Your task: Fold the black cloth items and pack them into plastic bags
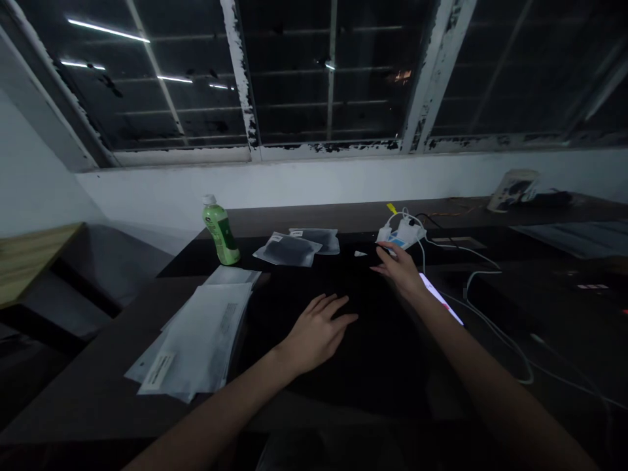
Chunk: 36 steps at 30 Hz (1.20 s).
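Observation:
My left hand (316, 332) lies palm down with fingers stretched out over a very dark, black-looking patch (373, 347) of the desk. Whether that patch is cloth or bare surface I cannot tell. Farther forward, my right hand (401, 269) is raised with thumb and fingers apart and nothing seen between them. Just beyond its fingertips are a white power strip (400, 239) with plugs and a small white scrap (360, 254). A lit phone (440, 298) lies beside my right wrist. Left of my left hand is a stack of frosted plastic bags (196, 337) with labels.
Two smaller frosted bags (287, 250) lie toward the back. A green drink bottle (220, 232) stands upright at the back left. White cables (483, 314) loop across the right side. A light box-like object (513, 190) sits far right, below the windows. A wooden table (39, 258) is at left.

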{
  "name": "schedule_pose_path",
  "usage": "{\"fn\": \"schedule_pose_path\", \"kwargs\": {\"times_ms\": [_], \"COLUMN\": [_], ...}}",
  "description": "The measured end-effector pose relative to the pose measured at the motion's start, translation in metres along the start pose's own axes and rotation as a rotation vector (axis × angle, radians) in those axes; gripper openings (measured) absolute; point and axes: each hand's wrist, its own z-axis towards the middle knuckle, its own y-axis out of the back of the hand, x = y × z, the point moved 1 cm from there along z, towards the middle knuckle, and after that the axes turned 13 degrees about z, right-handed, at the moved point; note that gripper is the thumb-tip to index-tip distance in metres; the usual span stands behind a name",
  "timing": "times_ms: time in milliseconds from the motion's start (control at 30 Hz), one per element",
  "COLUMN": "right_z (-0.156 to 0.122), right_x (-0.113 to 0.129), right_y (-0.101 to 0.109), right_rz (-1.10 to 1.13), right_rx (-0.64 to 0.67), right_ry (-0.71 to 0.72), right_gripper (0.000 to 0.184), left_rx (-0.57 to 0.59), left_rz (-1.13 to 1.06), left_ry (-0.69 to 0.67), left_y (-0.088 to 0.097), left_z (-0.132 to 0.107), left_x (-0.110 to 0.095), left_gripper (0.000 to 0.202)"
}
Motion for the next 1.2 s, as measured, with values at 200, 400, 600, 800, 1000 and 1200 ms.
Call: {"fn": "schedule_pose_path", "kwargs": {"times_ms": [200,400,600,800,1000,1200], "right_z": [0.003,0.001,-0.008,-0.021,-0.032,-0.066], "right_x": [0.0,0.003,0.016,0.06,0.124,0.166], "right_y": [0.008,0.006,-0.003,-0.005,0.031,0.081], "right_rz": [-0.033,-0.257,-0.361,-0.384,-0.263,-0.323], "right_rx": [0.066,0.064,0.04,-0.005,-0.149,-0.173], "right_ry": [0.118,0.262,0.362,0.454,0.259,0.07], "right_gripper": [0.049,0.036,0.024,0.031,0.04,0.037], "left_rx": [0.041,0.08,0.093,-0.142,-0.6,-0.702], "left_rz": [-0.06,0.035,-0.03,-0.324,-0.689,-0.851], "left_ry": [0.01,-0.106,-0.077,0.072,0.644,0.87], "left_y": [0.006,0.006,0.006,0.023,0.08,0.13], "left_z": [0.001,-0.003,0.002,0.005,-0.009,-0.041], "left_x": [0.002,-0.007,-0.009,0.002,0.033,0.057], "left_gripper": [0.032,0.047,0.042,0.046,0.031,0.037]}}
